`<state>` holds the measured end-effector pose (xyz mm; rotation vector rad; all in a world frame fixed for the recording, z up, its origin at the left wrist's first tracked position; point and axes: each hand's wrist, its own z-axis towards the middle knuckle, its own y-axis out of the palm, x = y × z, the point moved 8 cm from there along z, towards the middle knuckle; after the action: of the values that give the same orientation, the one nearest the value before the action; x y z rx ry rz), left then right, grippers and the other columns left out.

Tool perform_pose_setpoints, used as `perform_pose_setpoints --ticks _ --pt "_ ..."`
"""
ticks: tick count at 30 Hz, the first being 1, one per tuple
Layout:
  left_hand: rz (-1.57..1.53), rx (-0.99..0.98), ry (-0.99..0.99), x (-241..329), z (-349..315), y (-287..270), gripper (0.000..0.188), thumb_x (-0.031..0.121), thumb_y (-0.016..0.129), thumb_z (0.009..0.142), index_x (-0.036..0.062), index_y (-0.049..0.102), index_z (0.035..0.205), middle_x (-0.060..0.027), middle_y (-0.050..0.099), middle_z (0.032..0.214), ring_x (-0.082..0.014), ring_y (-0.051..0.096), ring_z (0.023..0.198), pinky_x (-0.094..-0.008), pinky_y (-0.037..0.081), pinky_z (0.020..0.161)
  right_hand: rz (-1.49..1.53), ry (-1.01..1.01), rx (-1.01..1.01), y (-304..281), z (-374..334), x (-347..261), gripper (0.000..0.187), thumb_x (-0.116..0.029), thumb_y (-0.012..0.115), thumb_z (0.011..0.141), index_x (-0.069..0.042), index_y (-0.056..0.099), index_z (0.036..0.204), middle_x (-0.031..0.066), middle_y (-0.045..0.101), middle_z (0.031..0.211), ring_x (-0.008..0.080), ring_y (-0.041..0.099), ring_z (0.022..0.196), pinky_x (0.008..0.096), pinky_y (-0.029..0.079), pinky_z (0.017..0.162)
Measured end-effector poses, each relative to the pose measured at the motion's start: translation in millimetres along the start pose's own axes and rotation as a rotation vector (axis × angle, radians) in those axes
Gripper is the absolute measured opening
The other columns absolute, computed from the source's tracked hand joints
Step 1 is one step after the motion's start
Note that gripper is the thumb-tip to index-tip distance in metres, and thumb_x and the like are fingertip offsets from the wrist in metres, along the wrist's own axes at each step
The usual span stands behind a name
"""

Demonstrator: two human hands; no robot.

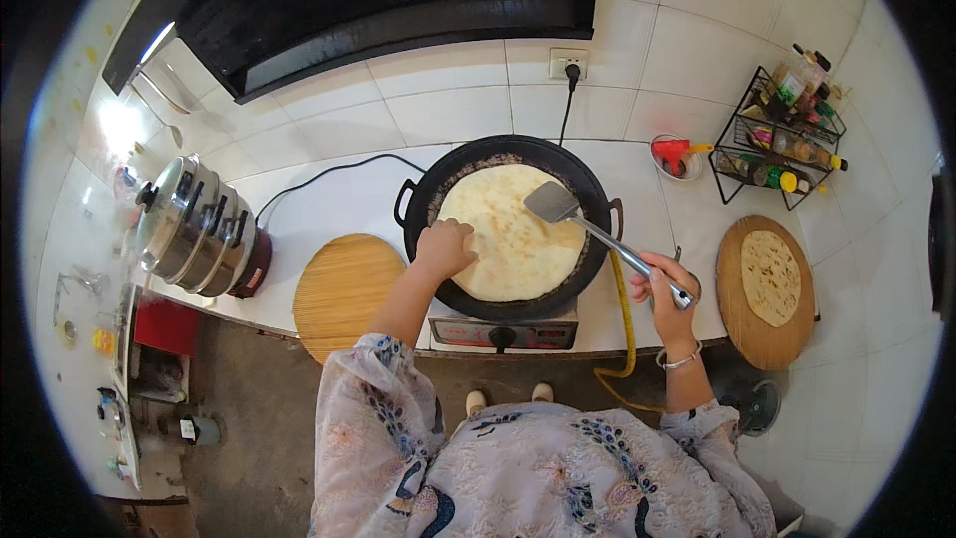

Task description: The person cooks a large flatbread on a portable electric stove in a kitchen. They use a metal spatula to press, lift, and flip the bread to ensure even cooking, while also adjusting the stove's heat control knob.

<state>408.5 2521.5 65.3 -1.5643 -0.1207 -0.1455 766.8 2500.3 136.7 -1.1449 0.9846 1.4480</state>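
A large pale flatbread [518, 259] with light brown spots lies in a black two-handled pan [593, 189]. My left hand [445, 247] reaches over the pan's left side, its curled fingers closed at the flatbread's left edge; the fingertips are partly hidden. In my right hand [669, 291] is the handle of a metal spatula [553, 202], held to the right of the pan. The spatula's broad blade is over the upper right part of the flatbread. Beneath the pan stands a gas stove [468, 332] with a black front knob.
A round wooden lid [344, 289] lies left of the pan, near a stacked steamer [199, 229]. On the right, another flatbread [767, 277] rests on a round board [737, 309]. Behind are a bowl [675, 157] with a red item and a bottle rack [777, 139]. A yellow hose [627, 329] hangs over the counter edge.
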Motion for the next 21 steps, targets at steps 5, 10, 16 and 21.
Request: perform_pose_setpoints --ticks 5,10,16,21 --pt "0.042 -0.043 -0.063 -2.6 -1.1 5.2 0.044 0.034 0.072 0.069 0.0139 0.065 0.108 -0.0097 0.062 0.105 -0.0289 0.058 0.102 -0.0407 0.048 0.084 0.024 0.044 -0.032 5.3 12.8 12.8 0.029 -0.016 0.05 0.094 0.004 0.058 0.113 0.0116 0.066 0.082 0.0116 0.061 0.064 0.0236 0.052 0.059" --pt "0.096 -0.121 -0.045 4.4 -3.7 2.2 0.039 0.031 0.07 0.07 0.0111 0.066 0.103 -0.0111 0.062 0.099 -0.0304 0.059 0.098 -0.0412 0.049 0.082 0.103 0.027 -0.023 15.2 14.8 14.3 0.027 -0.015 0.053 0.093 0.002 0.059 0.114 0.0106 0.067 0.085 0.0105 0.063 0.068 0.0229 0.052 0.061" --pt "0.133 -0.098 -0.026 12.0 -13.6 9.9 0.021 0.017 0.061 0.073 0.0052 0.066 0.089 -0.0129 0.062 0.093 -0.0302 0.062 0.091 -0.0402 0.05 0.076 0.101 0.084 -0.087 59.6 22.7 43.6 0.028 -0.016 0.055 0.093 0.001 0.059 0.114 0.0097 0.066 0.085 0.0105 0.063 0.07 0.0234 0.052 0.062" --pt "0.186 -0.13 0.051 5.9 -15.9 13.2 0.025 0.022 0.065 0.07 0.0062 0.065 0.09 -0.0125 0.062 0.092 -0.0311 0.061 0.088 -0.0422 0.05 0.075 0.16 0.065 0.03 54.5 10.2 28.9 0.027 -0.015 0.054 0.093 0.002 0.059 0.114 0.0108 0.066 0.082 0.0113 0.063 0.065 0.0224 0.052 0.058"
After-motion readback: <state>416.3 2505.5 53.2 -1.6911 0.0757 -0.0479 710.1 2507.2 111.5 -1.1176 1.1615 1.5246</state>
